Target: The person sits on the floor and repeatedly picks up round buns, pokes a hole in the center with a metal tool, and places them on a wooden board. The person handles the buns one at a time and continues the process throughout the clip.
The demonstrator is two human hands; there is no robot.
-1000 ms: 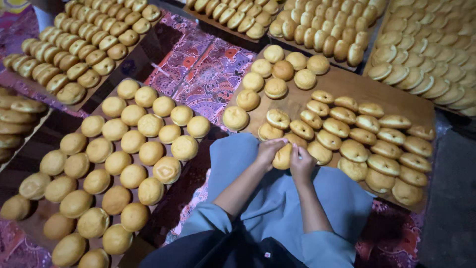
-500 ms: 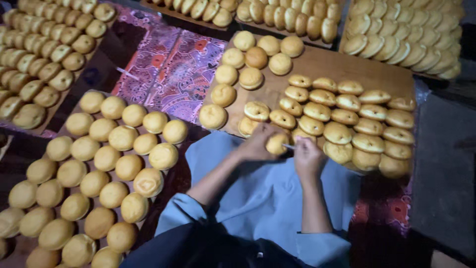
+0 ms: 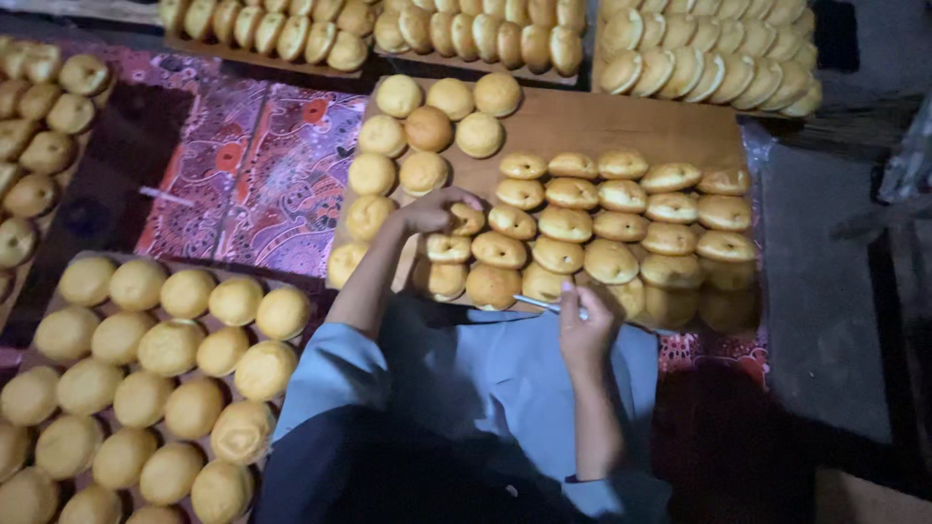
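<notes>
My left hand (image 3: 432, 211) rests on a sliced golden bun (image 3: 468, 219) at the left end of the rows on the wooden board (image 3: 592, 124). My right hand (image 3: 585, 323) is closed around a thin metal knife (image 3: 544, 305), whose blade points left along the board's near edge. Sliced buns (image 3: 614, 223) lie in overlapping rows across the board's right side. Whole round buns (image 3: 427, 128) sit on its left side. My lap in light blue cloth (image 3: 505, 378) lies below both hands.
A tray of round buns (image 3: 155, 369) lies at my lower left. More bun trays (image 3: 437, 29) line the far edge and another tray (image 3: 39, 126) the left side. A patterned red cloth (image 3: 252, 175) covers the floor between them. Dark bare floor (image 3: 825, 291) is on the right.
My hands, together over one bun at the board's near edge, have parted. The left hand carried the bun forward onto the rows. The right hand stays near with the knife.
</notes>
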